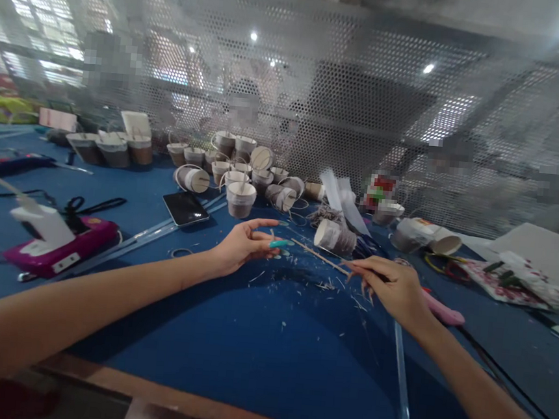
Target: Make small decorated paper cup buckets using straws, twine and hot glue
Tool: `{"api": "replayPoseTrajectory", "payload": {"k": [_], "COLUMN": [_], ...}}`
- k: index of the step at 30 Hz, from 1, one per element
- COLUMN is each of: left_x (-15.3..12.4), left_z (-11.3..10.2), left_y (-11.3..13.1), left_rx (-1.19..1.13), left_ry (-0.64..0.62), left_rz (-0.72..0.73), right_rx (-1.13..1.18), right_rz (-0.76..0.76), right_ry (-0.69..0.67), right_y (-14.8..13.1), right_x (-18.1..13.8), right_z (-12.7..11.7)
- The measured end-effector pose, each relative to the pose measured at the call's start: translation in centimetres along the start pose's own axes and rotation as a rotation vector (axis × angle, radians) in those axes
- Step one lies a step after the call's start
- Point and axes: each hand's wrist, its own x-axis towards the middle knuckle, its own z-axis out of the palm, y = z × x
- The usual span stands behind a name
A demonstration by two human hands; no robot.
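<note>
Strand [321, 257], pinched in R hand [393, 284], slants twd L hand [244, 249] (fingertips parted, can't tell if gripping), just in front of tipped cup [334, 238].

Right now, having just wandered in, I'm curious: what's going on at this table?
A person is working bare-handed over a blue table. The right hand pinches a thin brownish strand; the left hand is near its far end, though I can't tell whether it touches it. Small pale scraps lie scattered below. Behind are many small pots, some upright, some on their sides. A phone lies toward the left.
</note>
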Motion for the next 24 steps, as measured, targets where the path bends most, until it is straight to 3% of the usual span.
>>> {"api": "replayPoseTrajectory", "payload": {"k": [9,24], "left_x": [-0.08,0.24], "left_z": [-0.1,-0.99], "left_y": [-0.54,-0.36], "left_rx": [0.197,0.216], "left_ry": [-0.06,-0.177], "left_rz": [0.125,0.07], "right_rx": [-0.151,-0.231], "right_rz": [-0.074,-0.135], "right_ry": [0.038,0.045], "right_y": [0.06,0.6], "right_x": [0.23,0.35], "right_z": [-0.08,-0.45]}}
